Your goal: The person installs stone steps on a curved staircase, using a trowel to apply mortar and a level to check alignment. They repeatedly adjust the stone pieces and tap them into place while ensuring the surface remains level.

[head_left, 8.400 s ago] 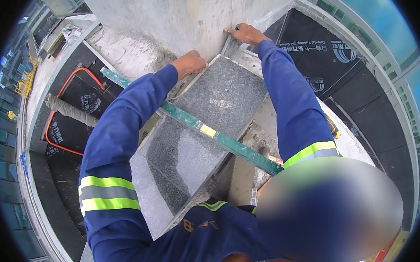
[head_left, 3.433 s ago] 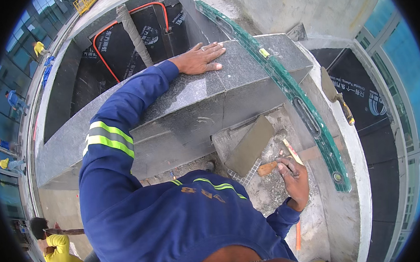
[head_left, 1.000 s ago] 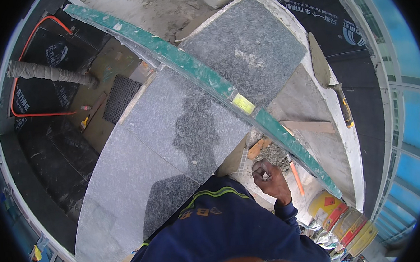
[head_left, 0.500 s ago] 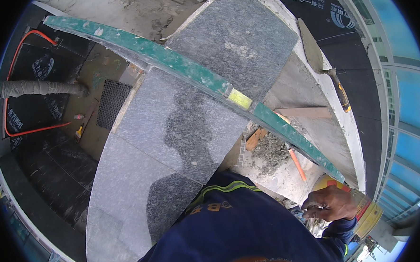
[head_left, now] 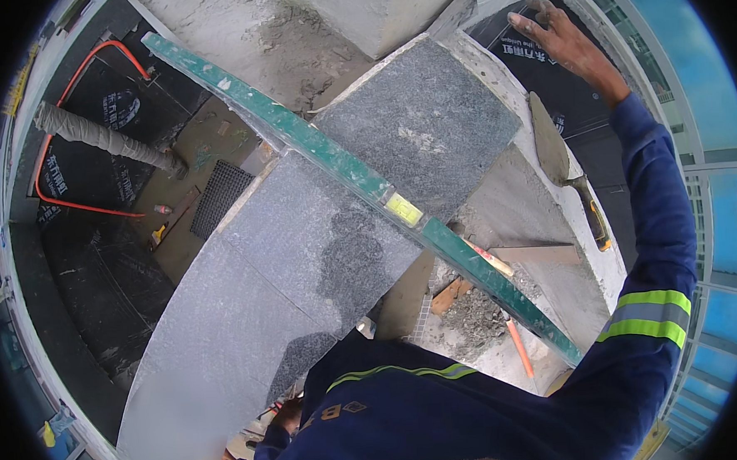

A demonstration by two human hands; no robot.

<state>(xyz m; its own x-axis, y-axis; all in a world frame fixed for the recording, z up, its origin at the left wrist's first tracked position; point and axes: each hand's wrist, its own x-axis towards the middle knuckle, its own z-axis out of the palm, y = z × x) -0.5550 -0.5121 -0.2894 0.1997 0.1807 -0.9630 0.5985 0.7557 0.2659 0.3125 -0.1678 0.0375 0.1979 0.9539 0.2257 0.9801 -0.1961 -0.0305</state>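
Note:
A long green spirit level [head_left: 331, 153] with a yellow vial window lies slantwise across the grey stone slabs [head_left: 244, 236]. My right hand [head_left: 563, 41] is stretched out to the far right, above the black membrane, empty with its fingers apart. Nearest to it on the pale ledge is a pointed trowel [head_left: 550, 141] with a black and yellow handle. My left hand [head_left: 288, 415] shows only in part at the lower edge, beside my jacket and the near slab; its fingers are hidden. An orange-handled tool [head_left: 521, 349] lies by a heap of grey mortar [head_left: 477, 320].
To the left, a sunken pit lined with black membrane [head_left: 95, 261] holds a wrapped pipe [head_left: 105, 135], an orange hose [head_left: 48, 155], a black mesh mat [head_left: 225, 196] and a small yellow-handled brush [head_left: 159, 235]. A flat strip [head_left: 541, 255] rests on the sloping concrete at right.
My right hand has swung from the lower right, near the yellow bucket, up to the far right, and its fingers have spread. My left hand has come into view. The whole view has shifted.

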